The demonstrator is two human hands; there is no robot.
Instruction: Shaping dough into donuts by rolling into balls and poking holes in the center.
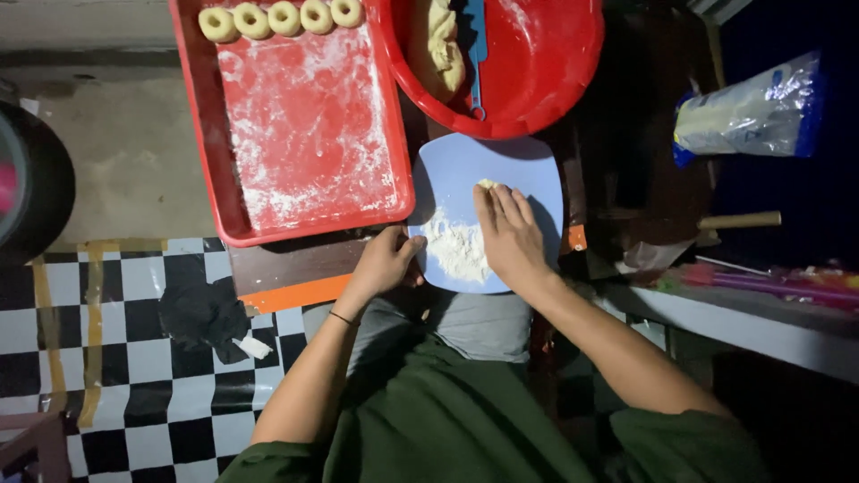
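- Nearest the camera, the right hand (pixel 508 234) lies flat on the light blue plate (pixel 456 165), fingers (pixel 501 204) stretched out and pressing, not closed round anything.
- A small dough piece (pixel 486 183) peeks out just past those fingertips, on the plate's far half; the flour pile (pixel 455 250) sits on the near half, beside the palm.
- The left hand (pixel 386 261) pinches the plate's left rim, steadying it.
- The right hand is the nearer one to the dough.
- Beyond the plate: a red basin (pixel 546 72); to its left, a floured red tray (pixel 304 125) with dough rings (pixel 283 18).
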